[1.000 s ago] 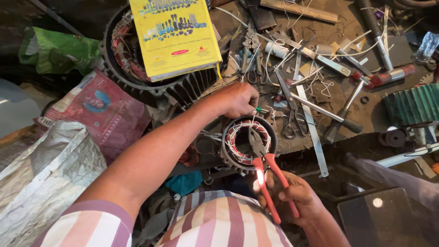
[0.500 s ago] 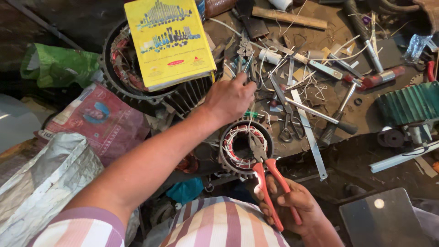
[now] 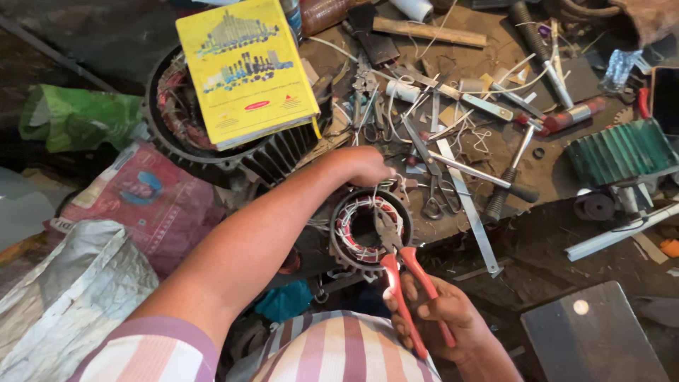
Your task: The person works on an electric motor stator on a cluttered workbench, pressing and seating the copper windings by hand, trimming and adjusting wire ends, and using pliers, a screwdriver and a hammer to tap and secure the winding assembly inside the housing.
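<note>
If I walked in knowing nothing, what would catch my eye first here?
Probably the bright yellow book lying on a big dark motor housing at upper left. Next, the red-handled pliers in the right hand, nose at a small wound stator which the left hand touches.

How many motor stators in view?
2. A small stator sits under both hands, the right hand working red-handled pliers into it. A large stator lies upper left, under the yellow book. Clutter may hide more.

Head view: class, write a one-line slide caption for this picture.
Right hand works red-handled pliers at a small motor stator; left hand rests at its far rim.
</note>
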